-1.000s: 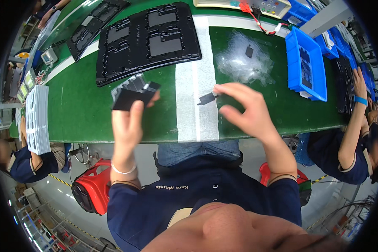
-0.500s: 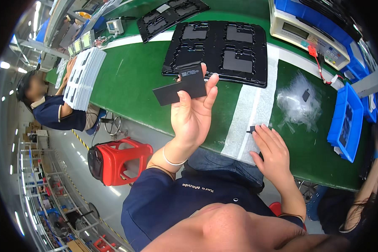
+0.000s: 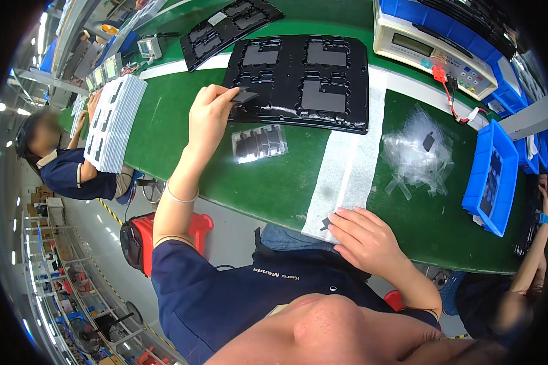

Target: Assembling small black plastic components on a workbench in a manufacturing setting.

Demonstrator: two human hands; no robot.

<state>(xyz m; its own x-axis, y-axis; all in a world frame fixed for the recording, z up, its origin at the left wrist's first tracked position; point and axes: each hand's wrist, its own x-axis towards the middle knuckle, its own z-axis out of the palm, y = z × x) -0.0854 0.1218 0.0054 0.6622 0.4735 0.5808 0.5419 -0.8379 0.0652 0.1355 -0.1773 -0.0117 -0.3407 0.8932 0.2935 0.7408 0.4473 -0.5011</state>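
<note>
My left hand (image 3: 209, 115) pinches a flat black L-shaped battery (image 3: 243, 97) by its edge, between thumb and fingers. It holds the battery tilted over the near left pocket of a black moulded tray (image 3: 359, 115). Similar flat L-shaped pieces lie in the tray's other pockets, one of them the near right piece (image 3: 323, 96). Close to the bench's front edge, my right hand (image 3: 364, 238) rests low over the white strip, fingers together. A small black piece (image 3: 326, 224) sticks out at its fingertips; the rest of the grip is hidden.
A clear sheet with black strips (image 3: 259, 144) lies before the tray. Right of the white strip (image 3: 347, 158) are crumpled clear films (image 3: 417, 152), a blue bin (image 3: 499, 182) and a bench meter (image 3: 429, 52). A second black tray (image 3: 228, 30) lies behind. Co-workers sit at both sides.
My left hand has turned over and carried the battery from in front of me to the tray. My right hand has drawn back toward the bench edge with the small black piece.
</note>
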